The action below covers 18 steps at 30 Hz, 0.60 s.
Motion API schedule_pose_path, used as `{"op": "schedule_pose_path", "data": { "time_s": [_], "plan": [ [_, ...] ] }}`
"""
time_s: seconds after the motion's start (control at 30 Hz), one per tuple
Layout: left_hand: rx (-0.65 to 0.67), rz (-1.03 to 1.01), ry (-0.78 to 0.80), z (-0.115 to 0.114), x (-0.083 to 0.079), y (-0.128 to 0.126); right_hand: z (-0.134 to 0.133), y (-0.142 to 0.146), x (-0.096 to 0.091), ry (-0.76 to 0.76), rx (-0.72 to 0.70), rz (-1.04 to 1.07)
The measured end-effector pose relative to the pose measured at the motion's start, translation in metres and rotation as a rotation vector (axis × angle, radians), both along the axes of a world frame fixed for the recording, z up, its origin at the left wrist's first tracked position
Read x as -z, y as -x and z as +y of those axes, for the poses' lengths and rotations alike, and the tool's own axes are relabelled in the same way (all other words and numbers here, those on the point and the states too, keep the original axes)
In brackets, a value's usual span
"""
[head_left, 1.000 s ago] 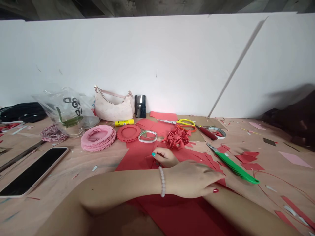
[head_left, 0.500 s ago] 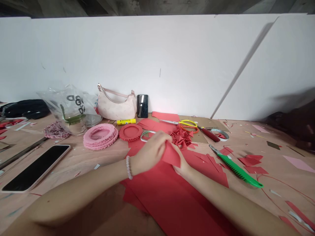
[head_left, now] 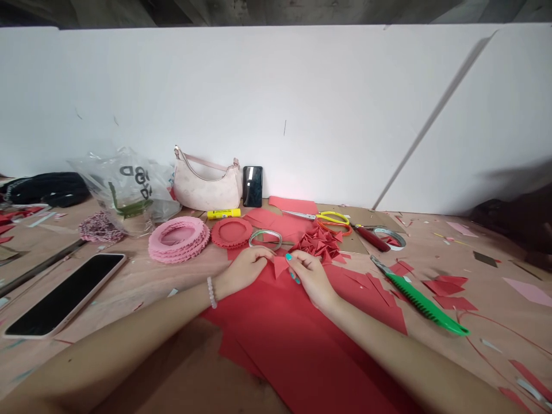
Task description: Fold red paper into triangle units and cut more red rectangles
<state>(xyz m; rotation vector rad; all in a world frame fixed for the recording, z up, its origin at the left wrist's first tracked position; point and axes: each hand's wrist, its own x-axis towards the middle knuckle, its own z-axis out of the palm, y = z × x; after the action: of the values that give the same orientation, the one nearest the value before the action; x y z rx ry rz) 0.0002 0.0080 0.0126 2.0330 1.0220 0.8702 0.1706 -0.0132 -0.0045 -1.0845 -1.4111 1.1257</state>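
Small red paper triangle (head_left: 280,266) held up at the middle of the work, pinched between left hand (head_left: 245,269) and right hand (head_left: 310,277), fingers together and clamped on its edges, above red paper sheets (head_left: 302,351), near a heap of folded red triangles (head_left: 317,244) farther on. Steady two-handed pinching called for.

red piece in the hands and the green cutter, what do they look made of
The red piece looks like matte coloured paper or thin card: thin, folded to a point, no shine. The green cutter seems glossy moulded plastic, from its smooth sheen, with a steel blade, going by the grey metallic tip.
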Motion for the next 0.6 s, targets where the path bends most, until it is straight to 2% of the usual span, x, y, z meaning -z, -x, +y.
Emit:
{"op": "schedule_pose_path", "data": {
  "time_s": [0.17, 0.43, 0.6],
  "plan": [
    [-0.033, -0.047, 0.160, -0.013, -0.003, -0.008, -0.001, 0.001, -0.001, -0.002, -0.026, -0.033],
    [0.060, -0.173, 0.261, -0.003, 0.010, -0.004, 0.000, 0.000, 0.001, 0.014, -0.075, 0.060],
    [0.072, -0.070, 0.148, -0.001, 0.012, -0.002, 0.001, -0.001, 0.002, 0.006, -0.060, 0.055]
  ]
}}
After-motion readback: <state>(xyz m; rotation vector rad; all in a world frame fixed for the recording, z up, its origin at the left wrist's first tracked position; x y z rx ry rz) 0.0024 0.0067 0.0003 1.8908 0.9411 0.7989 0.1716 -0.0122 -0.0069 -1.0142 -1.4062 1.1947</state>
